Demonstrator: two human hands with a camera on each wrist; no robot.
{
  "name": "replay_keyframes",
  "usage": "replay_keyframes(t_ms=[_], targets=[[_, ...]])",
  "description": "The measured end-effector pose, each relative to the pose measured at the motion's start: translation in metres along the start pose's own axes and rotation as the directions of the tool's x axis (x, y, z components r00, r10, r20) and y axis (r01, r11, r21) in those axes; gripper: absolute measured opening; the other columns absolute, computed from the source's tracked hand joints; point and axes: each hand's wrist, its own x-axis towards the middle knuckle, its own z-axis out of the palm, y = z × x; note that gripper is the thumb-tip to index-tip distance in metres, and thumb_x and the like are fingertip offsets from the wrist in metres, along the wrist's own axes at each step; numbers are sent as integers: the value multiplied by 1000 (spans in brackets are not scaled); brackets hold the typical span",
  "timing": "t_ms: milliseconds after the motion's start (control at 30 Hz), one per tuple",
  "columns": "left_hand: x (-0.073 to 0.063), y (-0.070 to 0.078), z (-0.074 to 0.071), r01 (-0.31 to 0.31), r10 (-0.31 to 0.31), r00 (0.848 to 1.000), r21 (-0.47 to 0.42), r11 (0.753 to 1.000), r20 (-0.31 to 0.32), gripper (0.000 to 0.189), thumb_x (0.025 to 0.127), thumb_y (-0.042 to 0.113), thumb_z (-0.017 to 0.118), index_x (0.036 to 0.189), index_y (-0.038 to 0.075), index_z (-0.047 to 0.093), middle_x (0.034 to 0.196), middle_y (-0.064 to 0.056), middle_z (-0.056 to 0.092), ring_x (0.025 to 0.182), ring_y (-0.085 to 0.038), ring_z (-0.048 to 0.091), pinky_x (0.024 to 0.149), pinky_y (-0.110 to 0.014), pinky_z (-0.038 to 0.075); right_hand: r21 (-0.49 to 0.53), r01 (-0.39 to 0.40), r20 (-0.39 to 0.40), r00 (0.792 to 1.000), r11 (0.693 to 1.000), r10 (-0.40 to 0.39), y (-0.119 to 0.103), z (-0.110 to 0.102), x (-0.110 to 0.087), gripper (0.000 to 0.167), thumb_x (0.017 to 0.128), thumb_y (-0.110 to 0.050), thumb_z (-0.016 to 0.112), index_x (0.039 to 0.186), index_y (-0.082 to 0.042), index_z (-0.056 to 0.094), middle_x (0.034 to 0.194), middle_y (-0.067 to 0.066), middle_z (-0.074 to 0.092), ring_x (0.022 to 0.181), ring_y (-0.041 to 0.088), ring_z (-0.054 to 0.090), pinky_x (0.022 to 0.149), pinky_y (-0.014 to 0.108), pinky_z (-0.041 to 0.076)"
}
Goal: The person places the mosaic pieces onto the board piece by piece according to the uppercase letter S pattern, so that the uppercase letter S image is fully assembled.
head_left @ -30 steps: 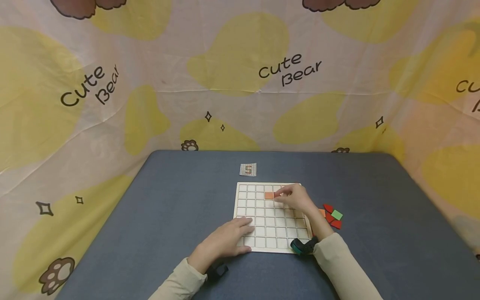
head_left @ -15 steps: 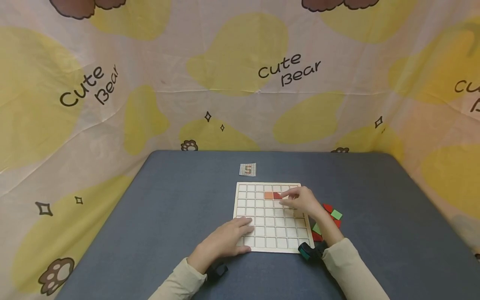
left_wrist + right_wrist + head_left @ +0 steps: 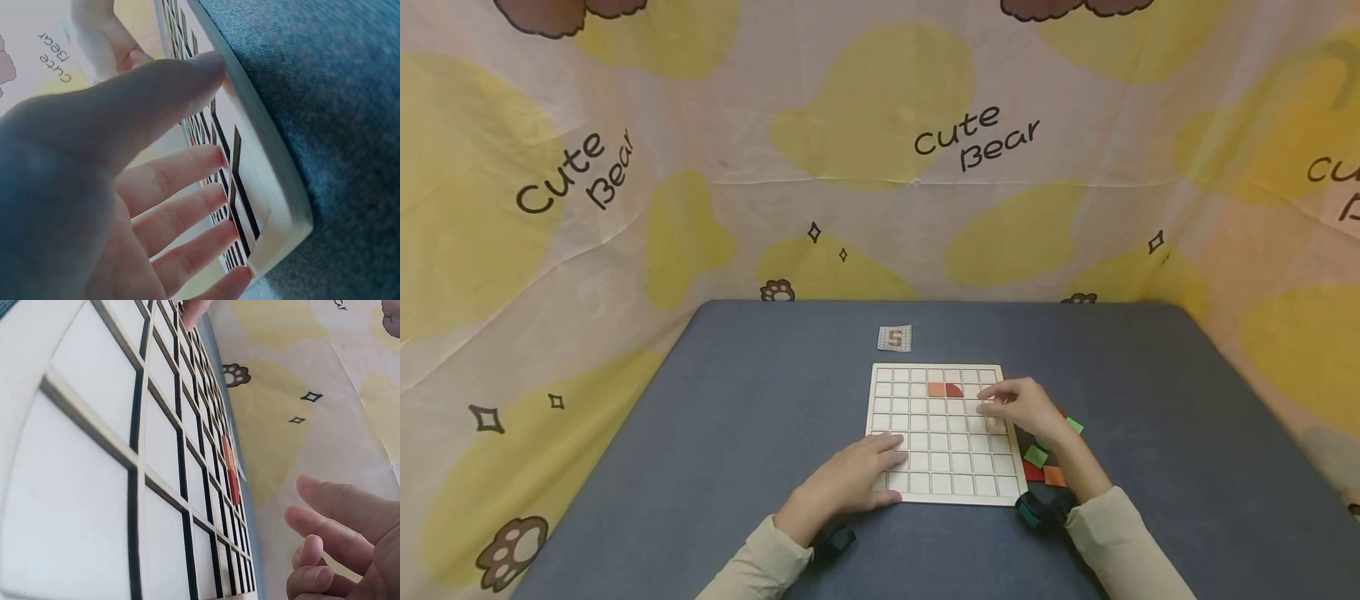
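A white grid board (image 3: 940, 442) with raised square cells lies on the table. In its second row from the back sit a square orange tile (image 3: 936, 390) and, touching its right side, a red tile (image 3: 953, 390) with one rounded corner. My left hand (image 3: 850, 477) rests on the board's front left part; the left wrist view shows its thumb (image 3: 200, 72) at the rim and straight fingers against the grid. Over the board's right side hovers my right hand (image 3: 1026, 408), thumb and index apart. Nothing is between those fingers in the right wrist view.
Loose tiles lie beside the board's right edge, among them a green one (image 3: 1036, 455), a red one (image 3: 1033, 472) and an orange one (image 3: 1054, 476). My right forearm hides some. Behind the board lies a small patterned card (image 3: 894, 337). A printed curtain hangs around the table.
My right hand has let go of the red tile beside the orange one and moved right, toward the board's right edge. More loose tiles show by the front right. My left hand has stayed put.
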Motion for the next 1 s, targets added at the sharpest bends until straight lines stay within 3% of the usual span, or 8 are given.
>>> replay_keyframes(t_ms=[300,533,667,867,1000], targets=[[-1,1,0,-7,7,1000,-6,1000,-13,53,83,34,73,129,11,61,143,-9,54,133,-27,52,110,-39,45,-10,0,-15,1000,1000,0,7,-12,-11,32,84,-22,73,107,1,71,77,4,57,75,15,46,59,23,38],[-1,1,-1,-19,19,1000,6,1000,-22,52,83,33,73,128,10,62,142,-9,55,132,-27,53,109,-38,46,67,-45,-12,999,997,46,17,-20,-19,36,85,-21,72,111,4,69,69,-1,50,58,9,44,53,24,41],[-2,1,-1,-20,21,1000,6,1000,-20,52,83,33,73,128,10,61,142,-9,55,132,-27,53,109,-39,46,64,-41,-18,999,997,42,24,-25,-23,36,86,-22,71,112,4,68,68,0,50,61,11,47,54,24,42],[-2,1,-2,-24,24,999,8,1000,-20,52,83,33,73,128,10,61,141,-10,55,132,-28,52,110,-39,45,-1,-32,-43,999,999,32,35,-34,-27,35,87,-24,71,112,1,70,88,12,69,76,12,52,62,22,46],[-2,1,-2,-26,26,999,13,1000,-22,51,83,33,73,128,11,61,141,-9,55,132,-28,53,110,-39,45,-30,0,-55,998,1000,-2,42,-40,-29,33,88,-24,70,110,0,71,99,16,72,79,8,54,65,20,48]])
